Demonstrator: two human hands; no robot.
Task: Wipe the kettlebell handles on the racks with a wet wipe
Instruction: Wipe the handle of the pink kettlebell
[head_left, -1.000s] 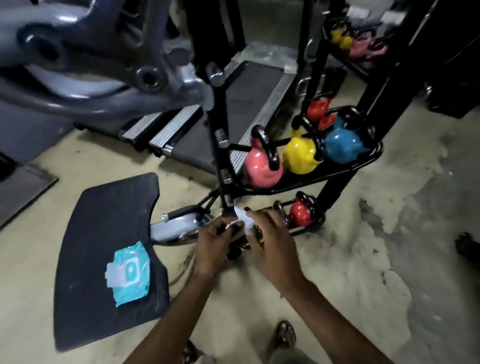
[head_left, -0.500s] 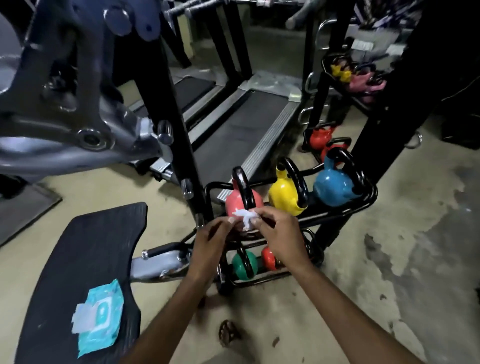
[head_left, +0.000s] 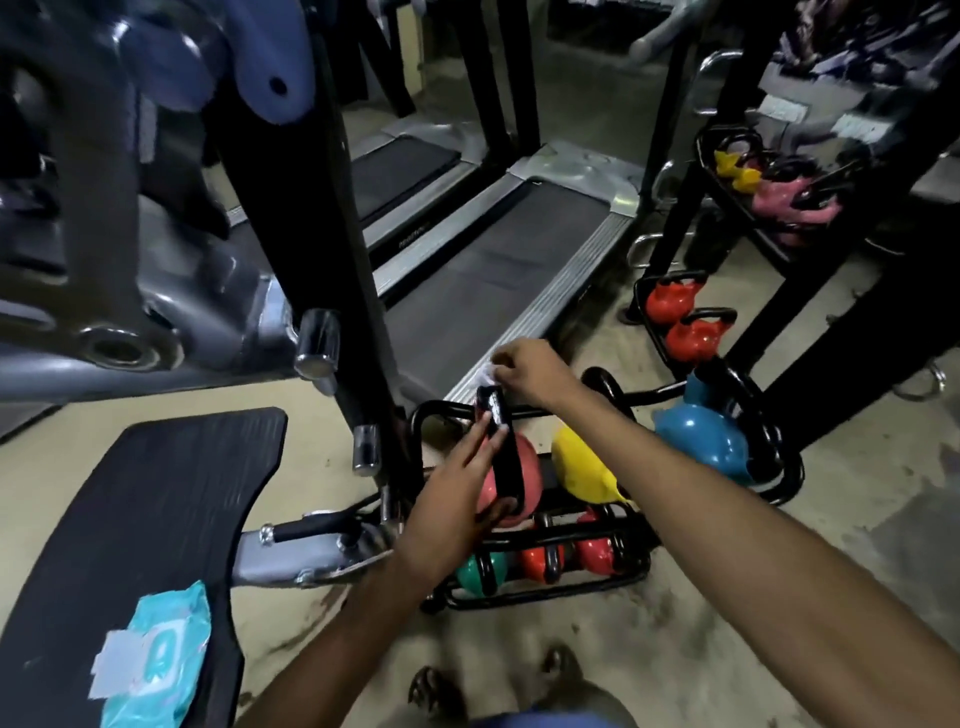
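As your right hand (head_left: 530, 371) thinly pinches the wet wipe (head_left: 485, 373) mid-frame, flat left hand (head_left: 457, 499) bracing the pink kettlebell (head_left: 511, 483), it could slip.

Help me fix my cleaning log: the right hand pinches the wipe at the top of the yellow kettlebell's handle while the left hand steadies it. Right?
Wrong colour. In the head view the right hand pinches the wipe at the top of the handle of the pink kettlebell while the left hand steadies it.

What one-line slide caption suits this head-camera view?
Right hand presses a wet wipe to the black handle of the pink kettlebell on the rack while the left hand rests against it.
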